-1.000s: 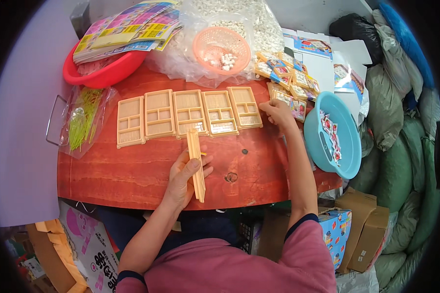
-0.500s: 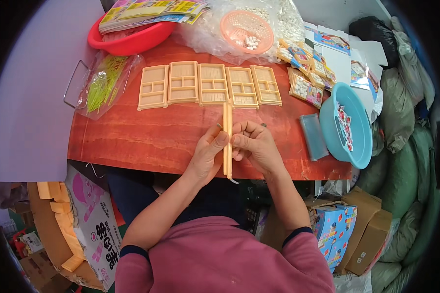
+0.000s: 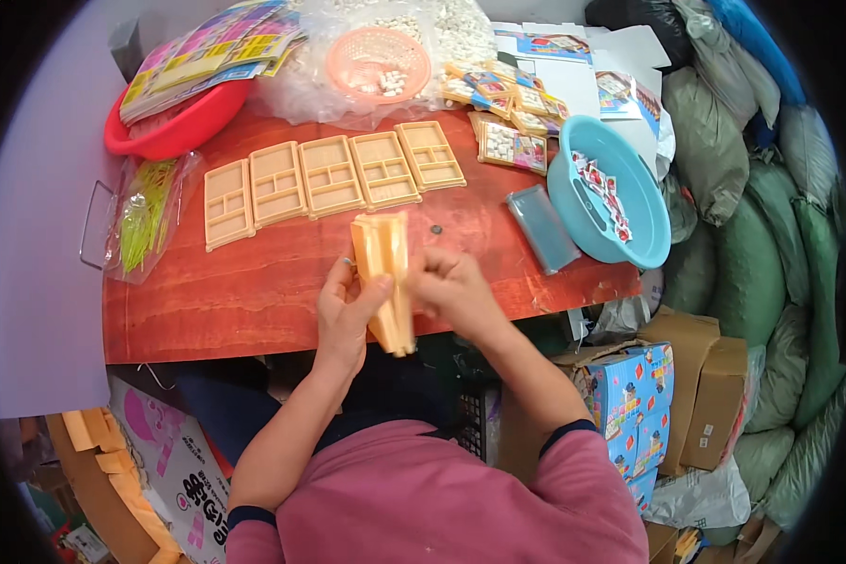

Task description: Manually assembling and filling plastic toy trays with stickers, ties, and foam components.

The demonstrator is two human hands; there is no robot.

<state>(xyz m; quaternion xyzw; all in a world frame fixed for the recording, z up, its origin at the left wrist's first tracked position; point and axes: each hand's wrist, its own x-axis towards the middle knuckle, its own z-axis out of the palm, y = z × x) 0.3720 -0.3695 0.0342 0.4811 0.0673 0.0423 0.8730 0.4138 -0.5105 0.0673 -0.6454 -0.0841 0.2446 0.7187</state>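
My left hand [image 3: 348,305] grips a pale yellow plastic tray piece [image 3: 382,273], thumb across its front. Its long side faces me, with ridges running down it; whether it is one tray or several pressed together, I cannot tell. Close against its right side is my right hand [image 3: 456,291], fingers curled and smeared by motion, so any contact is unclear. Beyond my hands, several yellow compartment trays [image 3: 329,176] lie side by side in a slanting row on the red table [image 3: 282,301].
A small dark round thing [image 3: 436,228] lies past my right hand. To the right are a grey-blue box [image 3: 543,228] and a blue basin [image 3: 656,221] with small packets. Farther back are filled trays [image 3: 512,148], a pink basket [image 3: 343,47] and a red basin [image 3: 174,141]; green strips [image 3: 146,216] lie left.
The tray piece has turned from nearly edge-on to showing a wider side. My right hand has come off its earlier pinch and moves beside it. The whole view has shifted and tilted.
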